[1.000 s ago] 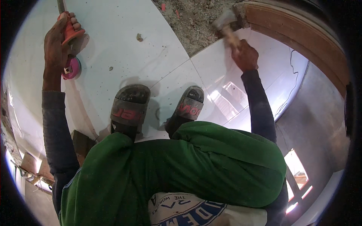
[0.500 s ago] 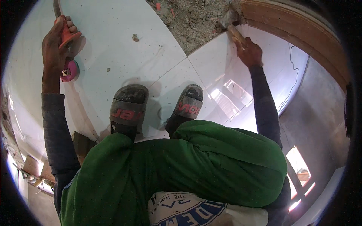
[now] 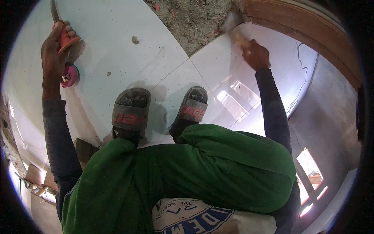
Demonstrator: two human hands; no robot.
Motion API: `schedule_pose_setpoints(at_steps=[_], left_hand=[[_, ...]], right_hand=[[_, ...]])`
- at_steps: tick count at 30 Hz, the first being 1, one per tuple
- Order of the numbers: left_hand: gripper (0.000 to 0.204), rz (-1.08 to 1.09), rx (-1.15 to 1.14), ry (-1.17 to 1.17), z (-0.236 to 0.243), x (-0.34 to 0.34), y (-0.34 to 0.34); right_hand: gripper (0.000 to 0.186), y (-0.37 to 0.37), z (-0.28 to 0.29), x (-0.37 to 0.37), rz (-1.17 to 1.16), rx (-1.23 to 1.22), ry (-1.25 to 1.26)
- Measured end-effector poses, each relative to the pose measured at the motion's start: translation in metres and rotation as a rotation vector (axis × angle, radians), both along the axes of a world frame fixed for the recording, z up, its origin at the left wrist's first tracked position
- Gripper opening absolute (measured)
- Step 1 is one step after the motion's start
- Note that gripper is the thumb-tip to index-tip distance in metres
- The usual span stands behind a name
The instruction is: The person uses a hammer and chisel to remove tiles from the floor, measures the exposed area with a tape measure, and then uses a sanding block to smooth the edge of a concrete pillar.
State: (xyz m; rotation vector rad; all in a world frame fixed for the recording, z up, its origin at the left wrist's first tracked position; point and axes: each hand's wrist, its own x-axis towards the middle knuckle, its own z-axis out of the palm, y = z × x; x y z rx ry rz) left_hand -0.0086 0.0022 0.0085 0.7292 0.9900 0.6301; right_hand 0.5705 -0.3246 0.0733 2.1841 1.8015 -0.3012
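Observation:
My left hand [image 3: 51, 54] is closed round the orange guarded grip of a chisel [image 3: 67, 42], whose metal shaft points away toward the far left edge. Just below that hand, a round pink tape measure [image 3: 71, 76] lies on the white tiles. My right hand [image 3: 256, 55] grips the wooden handle of a hammer [image 3: 232, 24]. Motion blurs the hammer's head, which is over the edge between the tiles and the rough grey rubble [image 3: 193, 29], close to a brown wooden frame [image 3: 296, 33]. Both arms reach far apart.
My sandalled feet [image 3: 131, 107] rest on the white tiled floor [image 3: 117, 46]. Small crumbs and a stone chip [image 3: 135, 40] are scattered on it. A thin dark wire [image 3: 303, 66] runs along the right side. A dark block [image 3: 85, 150] sits beside my left knee.
The hammer and my right hand have shifted slightly left, and the hammer is now blurred. My left hand keeps its hold on the chisel. The whole view has moved a little.

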Motion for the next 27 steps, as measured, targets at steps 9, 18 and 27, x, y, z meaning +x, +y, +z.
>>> schedule_pose_setpoints(at_steps=[9,18,27], left_hand=[[0.042,-0.020,-0.057,-0.060,-0.010,-0.007,0.002],[0.045,-0.015,0.006,0.038,-0.009,-0.001,-0.003],[0.044,-0.023,-0.024,-0.017,-0.012,-0.007,0.008]], right_hand=[[0.040,-0.019,0.000,-0.004,0.027,0.008,-0.012],[0.046,-0.019,0.009,-0.007,-0.081,0.085,0.071],[0.046,-0.026,-0.009,0.001,-0.271,0.101,0.045]])
